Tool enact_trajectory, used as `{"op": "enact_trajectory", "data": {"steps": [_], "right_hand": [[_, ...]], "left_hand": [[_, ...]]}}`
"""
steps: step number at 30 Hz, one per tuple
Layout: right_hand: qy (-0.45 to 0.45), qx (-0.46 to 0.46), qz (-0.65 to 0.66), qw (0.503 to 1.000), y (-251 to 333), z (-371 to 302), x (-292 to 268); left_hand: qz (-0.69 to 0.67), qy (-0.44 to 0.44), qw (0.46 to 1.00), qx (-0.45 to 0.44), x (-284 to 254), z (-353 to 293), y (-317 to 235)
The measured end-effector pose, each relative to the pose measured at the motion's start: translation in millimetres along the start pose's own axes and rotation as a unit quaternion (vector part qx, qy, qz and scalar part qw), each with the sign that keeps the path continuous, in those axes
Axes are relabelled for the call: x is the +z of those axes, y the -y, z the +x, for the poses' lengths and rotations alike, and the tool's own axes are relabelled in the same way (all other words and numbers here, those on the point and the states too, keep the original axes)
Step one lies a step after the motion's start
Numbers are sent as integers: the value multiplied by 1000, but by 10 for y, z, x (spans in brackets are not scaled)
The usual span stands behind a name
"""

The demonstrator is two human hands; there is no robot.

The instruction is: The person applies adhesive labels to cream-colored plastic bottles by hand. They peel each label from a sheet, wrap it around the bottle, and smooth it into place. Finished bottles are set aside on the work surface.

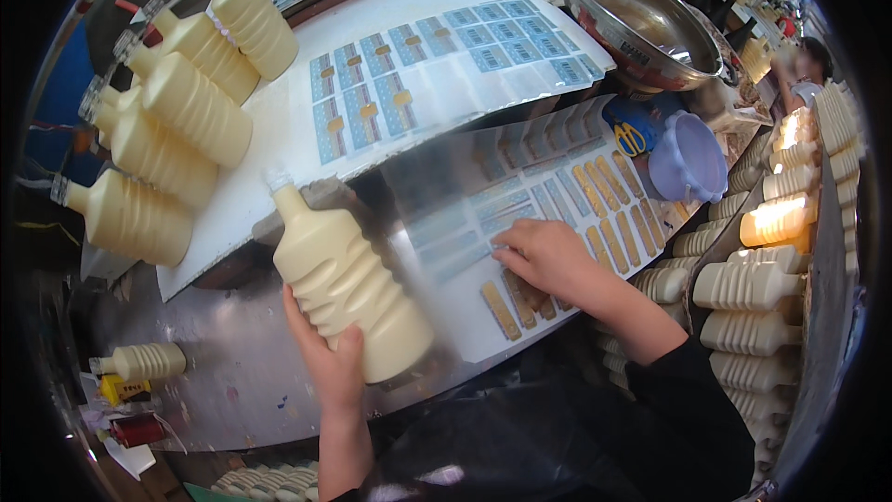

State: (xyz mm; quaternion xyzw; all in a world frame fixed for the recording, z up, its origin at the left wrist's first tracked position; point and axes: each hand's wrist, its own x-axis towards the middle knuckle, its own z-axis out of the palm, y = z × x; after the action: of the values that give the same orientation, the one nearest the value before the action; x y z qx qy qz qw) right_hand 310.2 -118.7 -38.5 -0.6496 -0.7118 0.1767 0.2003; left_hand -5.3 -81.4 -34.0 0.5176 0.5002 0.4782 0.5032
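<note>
A cream plastic bottle with ribbed sides (348, 284) leans over the near edge of the bench, its neck pointing away to the left. My left hand (330, 353) wraps round its lower side and grips it. To the right, my right hand (548, 260) is low over a sheet of labels (446, 293), thumb and forefinger pressed together beside the pale blue strips. Whatever is between those fingertips, if anything, is too small to make out. Gold labels (609, 191) lie in rows beyond and below this hand.
Several similar bottles (195, 107) stand at the far left. Another label sheet (465, 74) lies on the white board. A metal pan (641, 23), a purple basin (688, 158) and yellow-handled scissors (630, 138) are at the right. Bottles (753, 285) fill crates, and a person (804, 74) is behind.
</note>
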Motion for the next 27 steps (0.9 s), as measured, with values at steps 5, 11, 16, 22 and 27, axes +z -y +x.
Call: {"op": "enact_trajectory", "data": {"steps": [5, 11, 16, 22, 27], "right_hand": [[93, 1, -56, 994, 125, 47, 106], [100, 19, -89, 991, 421, -64, 188], [81, 27, -102, 991, 449, -99, 309], [66, 29, -91, 993, 535, -196, 253], [58, -14, -50, 997, 605, -210, 418]], "left_hand": [[-31, 3, 999, -12, 13, 8, -9], [-31, 0, 999, -24, 32, 7, -75], [-32, 7, 999, -16, 15, 8, -49], [-7, 9, 1000, 6, 2, 3, -32], [-15, 5, 1000, 1, -9, 14, -9]]}}
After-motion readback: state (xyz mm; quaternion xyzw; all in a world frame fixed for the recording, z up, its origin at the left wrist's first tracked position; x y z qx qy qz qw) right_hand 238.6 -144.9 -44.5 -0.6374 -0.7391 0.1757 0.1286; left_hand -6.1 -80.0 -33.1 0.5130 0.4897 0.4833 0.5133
